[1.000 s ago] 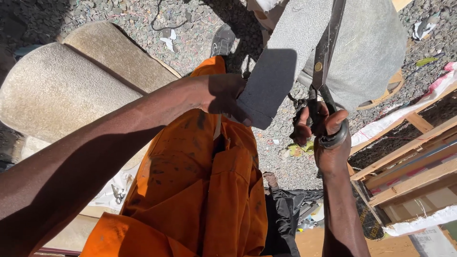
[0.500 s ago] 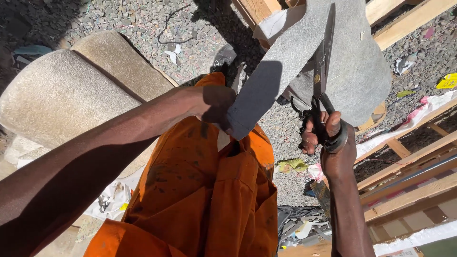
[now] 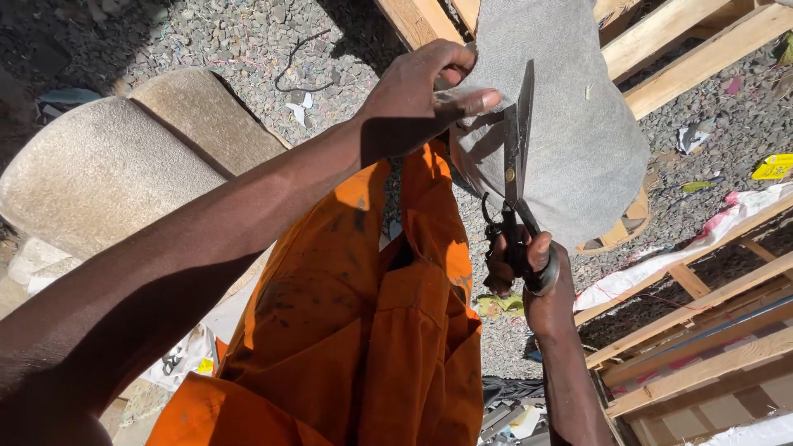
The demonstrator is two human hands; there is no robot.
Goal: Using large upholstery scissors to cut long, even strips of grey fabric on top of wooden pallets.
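an outdoor upholstery or furniture-making yard: loose grey gravel ground (image 3: 248, 41) strewn with scraps, bare pale wooden furniture frames (image 3: 702, 355) stacked to one side, a beige fabric-covered cushioned sofa part (image 3: 107, 165) lying in sunlight, and orange work overalls (image 3: 372, 330).

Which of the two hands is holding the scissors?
The right hand, low by the handles, holds the scissors; the left hand grips the grey fabric instead.

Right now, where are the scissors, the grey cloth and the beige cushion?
scissors (image 3: 519, 140), head view, on the blades.
grey cloth (image 3: 578, 140), head view, on its sunlit middle.
beige cushion (image 3: 107, 169), head view, on its top face.
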